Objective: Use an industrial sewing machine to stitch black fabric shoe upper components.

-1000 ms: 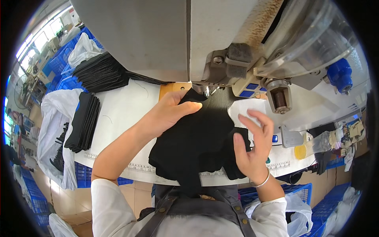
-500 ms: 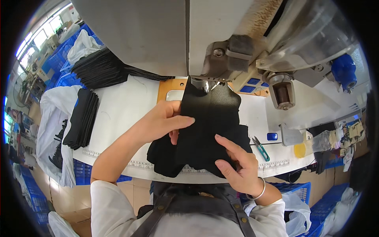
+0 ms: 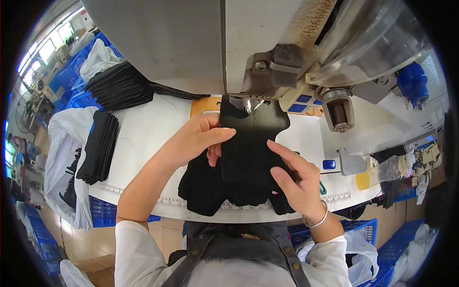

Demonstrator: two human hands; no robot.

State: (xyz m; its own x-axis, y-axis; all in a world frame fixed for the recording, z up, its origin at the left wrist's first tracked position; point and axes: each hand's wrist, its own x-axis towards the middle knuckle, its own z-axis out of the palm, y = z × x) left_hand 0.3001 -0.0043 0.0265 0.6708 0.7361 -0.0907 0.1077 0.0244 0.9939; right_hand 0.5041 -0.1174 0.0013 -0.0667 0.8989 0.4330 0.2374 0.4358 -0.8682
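Note:
A black fabric piece (image 3: pixel 251 158) with curved edges lies under the sewing machine's metal presser foot (image 3: pixel 246 104), its near part draping toward me. My left hand (image 3: pixel 198 136) grips its left edge, thumb on top and fingers curled beneath. At the right edge, my right hand (image 3: pixel 300 184) has thumb and forefinger on the cloth, with the other fingers partly hidden under it. More black cloth (image 3: pixel 203 186) sits underneath on the white table (image 3: pixel 148 148). Of the teal thread snips (image 3: pixel 323 190), only a bit shows behind my right hand.
Stacked black pieces (image 3: pixel 119 86) lie at the far left, with another stack (image 3: pixel 99 146) nearer. A white bag (image 3: pixel 64 124) hangs beside it. The machine head (image 3: pixel 158 43) overhangs the work. A small blue object (image 3: pixel 329 164) and a yellow-capped clear bottle (image 3: pixel 364 181) are right.
Both hands have shifted slightly upward and right along the cloth. The lower part of the fabric has swung and narrowed, and my right hand now covers most of the thread snips.

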